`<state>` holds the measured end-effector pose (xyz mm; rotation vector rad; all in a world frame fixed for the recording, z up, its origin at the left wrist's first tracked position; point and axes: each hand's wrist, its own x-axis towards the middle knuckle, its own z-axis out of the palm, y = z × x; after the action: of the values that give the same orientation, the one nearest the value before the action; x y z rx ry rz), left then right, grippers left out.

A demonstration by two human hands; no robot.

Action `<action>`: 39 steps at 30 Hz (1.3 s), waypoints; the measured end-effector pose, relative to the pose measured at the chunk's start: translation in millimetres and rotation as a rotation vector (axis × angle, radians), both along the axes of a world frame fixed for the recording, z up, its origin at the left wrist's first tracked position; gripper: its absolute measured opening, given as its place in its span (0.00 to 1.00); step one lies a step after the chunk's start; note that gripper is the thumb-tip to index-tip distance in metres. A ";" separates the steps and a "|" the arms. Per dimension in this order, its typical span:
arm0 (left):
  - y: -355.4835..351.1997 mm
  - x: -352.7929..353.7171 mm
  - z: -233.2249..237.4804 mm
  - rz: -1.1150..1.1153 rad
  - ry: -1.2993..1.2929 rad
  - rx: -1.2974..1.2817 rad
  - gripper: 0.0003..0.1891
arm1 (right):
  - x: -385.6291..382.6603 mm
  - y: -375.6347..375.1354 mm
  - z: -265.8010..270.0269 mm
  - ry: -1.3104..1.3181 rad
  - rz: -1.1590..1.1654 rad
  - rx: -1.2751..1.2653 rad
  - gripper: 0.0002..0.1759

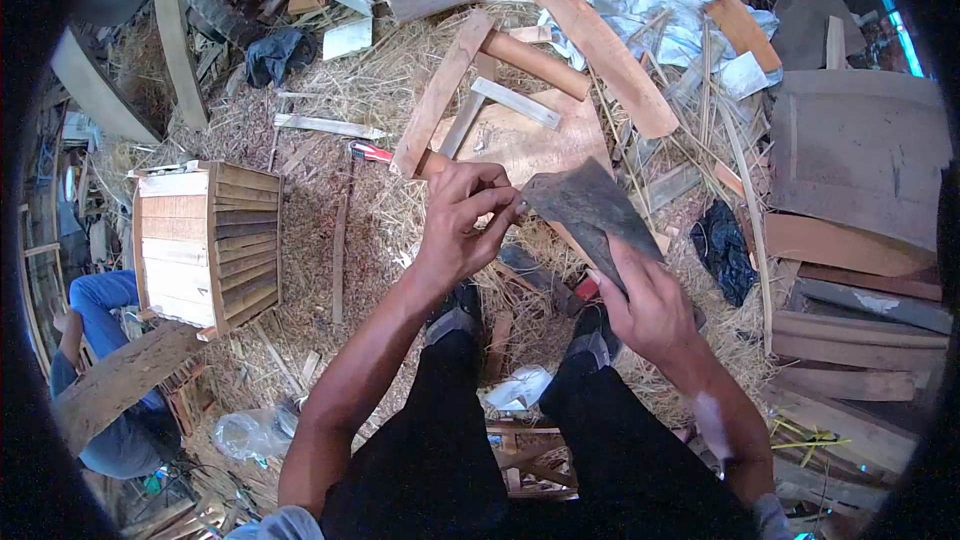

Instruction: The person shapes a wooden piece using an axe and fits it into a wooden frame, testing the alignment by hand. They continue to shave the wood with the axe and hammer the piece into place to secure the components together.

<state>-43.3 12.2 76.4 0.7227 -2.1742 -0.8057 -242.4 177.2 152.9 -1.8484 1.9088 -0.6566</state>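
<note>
My right hand (650, 310) grips the lower right end of a dark, weathered flat piece (590, 205), thumb on top. At its upper left corner, my left hand (468, 218) is pinched closed with the fingertips together; whatever lies between them is too small to make out. Behind my hands, a wooden frame (440, 95) with a round orange-brown bar (537, 64) rests over a light board (560, 140). Left of that frame lies a red-handled tool (371, 152). Below the dark piece, something red (587, 287) shows near my right foot.
A slatted wooden box (245, 240) stands at the left, with a person in blue jeans (103, 290) beyond it. Curved planks (600, 40) lie ahead. Boards (855, 160) are stacked at the right, near a black plastic bag (724, 252). Straw covers the ground.
</note>
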 end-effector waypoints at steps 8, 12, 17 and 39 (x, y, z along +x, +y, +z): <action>-0.6 0.9 -5.9 0.000 0.014 -0.019 0.12 | 2.6 -11.7 24.8 -0.054 0.032 0.036 0.23; -0.4 0.9 -4.4 0.004 0.012 -0.016 0.13 | 1.3 -16.7 15.0 0.016 0.053 -0.023 0.18; -0.4 1.6 -5.1 0.016 0.033 -0.005 0.13 | 2.1 -18.6 18.8 0.010 0.027 0.025 0.19; 1.0 0.7 0.5 0.014 -0.018 -0.012 0.11 | 0.6 -17.2 20.4 0.028 0.040 0.072 0.18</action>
<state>-42.6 13.1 77.0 0.7407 -2.1866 -0.7807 -241.8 159.9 173.3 -1.8557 1.8822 -0.5449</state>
